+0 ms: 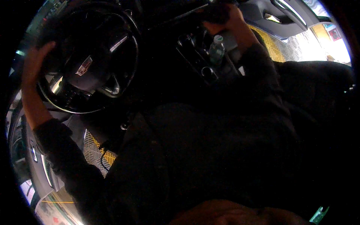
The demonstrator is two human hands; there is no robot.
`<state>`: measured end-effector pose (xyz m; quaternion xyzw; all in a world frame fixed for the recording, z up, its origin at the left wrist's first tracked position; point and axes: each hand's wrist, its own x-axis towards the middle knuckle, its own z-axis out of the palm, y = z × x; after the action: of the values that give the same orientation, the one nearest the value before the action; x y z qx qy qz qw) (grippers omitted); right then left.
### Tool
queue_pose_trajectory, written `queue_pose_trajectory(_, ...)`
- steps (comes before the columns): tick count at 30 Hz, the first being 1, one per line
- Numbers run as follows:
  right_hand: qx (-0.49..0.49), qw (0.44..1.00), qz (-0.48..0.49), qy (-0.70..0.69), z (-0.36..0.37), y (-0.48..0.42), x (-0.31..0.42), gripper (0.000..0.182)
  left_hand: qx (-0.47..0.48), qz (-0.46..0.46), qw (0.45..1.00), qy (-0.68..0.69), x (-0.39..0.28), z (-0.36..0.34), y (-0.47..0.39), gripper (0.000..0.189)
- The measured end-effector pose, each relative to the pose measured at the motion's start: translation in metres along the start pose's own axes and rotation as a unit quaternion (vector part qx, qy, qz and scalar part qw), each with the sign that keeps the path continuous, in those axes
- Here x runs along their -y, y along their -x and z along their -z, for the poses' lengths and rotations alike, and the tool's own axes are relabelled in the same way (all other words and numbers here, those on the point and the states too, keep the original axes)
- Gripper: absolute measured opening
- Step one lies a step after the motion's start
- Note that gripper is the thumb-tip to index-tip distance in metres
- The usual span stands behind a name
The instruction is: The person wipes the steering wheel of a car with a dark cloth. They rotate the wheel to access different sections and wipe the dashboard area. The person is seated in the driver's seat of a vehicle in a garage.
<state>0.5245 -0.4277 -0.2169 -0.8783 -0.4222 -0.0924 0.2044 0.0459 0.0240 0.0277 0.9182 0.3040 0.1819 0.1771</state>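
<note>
My left hand [36, 54] is at the left side of a car's steering wheel [137, 53], thumb raised; its fingers are lost in the dark, so whether they grip the rim cannot be told. At the top, right of centre, my right hand [225, 19] reaches to the dark dashboard or upper console, with its fingers bent around or against something dark that I cannot make out. Just below it a clear plastic bottle [216, 53] with a pale cap stands in the centre console [197, 60]. A metallic badge [84, 66] marks the wheel's hub.
An open car door [289, 19] lies at the upper right, beyond the passenger seat [312, 70]. Another door [39, 166] is open at the left. Yellow and grey floor tiles [97, 149] show through both door openings. A dark cable hangs near the left sill. Most of the cabin is very dark.
</note>
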Motion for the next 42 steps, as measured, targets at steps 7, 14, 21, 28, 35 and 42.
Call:
queue_pose_trajectory(7,-0.004,0.999,-0.019,-0.033,-0.023,-0.013,-0.036,0.049,-0.020,0.036,0.998,-0.045,0.022,0.008,-0.009,0.080)
queue_pose_trajectory(14,-0.003,0.998,-0.010,-0.058,-0.069,-0.040,-0.027,0.050,-0.019,0.043,0.996,-0.079,0.025,0.013,-0.020,0.076)
queue_pose_trajectory(21,0.024,0.997,0.027,-0.065,-0.066,-0.035,-0.009,0.050,-0.029,0.087,0.995,-0.034,0.044,0.020,-0.024,0.065)
queue_pose_trajectory(28,0.073,0.994,0.018,-0.076,-0.008,0.033,-0.038,0.051,0.010,0.039,0.998,-0.055,0.093,0.029,-0.056,0.068)
queue_pose_trajectory(35,0.167,0.979,-0.045,-0.105,0.037,0.119,-0.073,0.052,0.019,0.012,1.000,-0.007,0.055,0.016,-0.027,0.056)
queue_pose_trajectory(42,0.252,0.954,-0.053,-0.155,-0.016,0.148,-0.062,0.052,0.025,0.009,0.999,-0.031,0.083,0.022,-0.049,0.052)
